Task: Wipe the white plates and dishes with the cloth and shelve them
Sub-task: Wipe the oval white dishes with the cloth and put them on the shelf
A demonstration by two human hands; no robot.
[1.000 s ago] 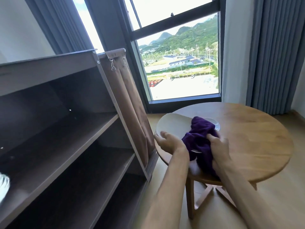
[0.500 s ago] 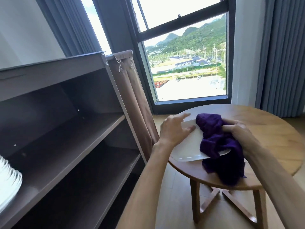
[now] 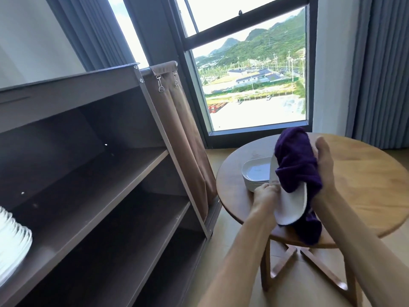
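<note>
I judge I'm partway through: a stack [image 3: 11, 242] of white dishes sits on the shelf [image 3: 93, 209], while more dishes [image 3: 256, 175] wait on the table [image 3: 363, 187]. My left hand [image 3: 264, 197] pinches the plate [image 3: 290, 206] by its edge, tilted on end above the table's near side. My right hand [image 3: 324, 171] presses the cloth [image 3: 297, 165] to its face, fingers curled round the bunched fabric.

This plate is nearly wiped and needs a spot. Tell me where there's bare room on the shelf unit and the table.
The upper shelf board is bare from the stacked white plates at its left end to the right side panel. The round table is bare right of the right hand. Its left part is crowded: stacked dishes, left hand, held plate, purple cloth.
</note>
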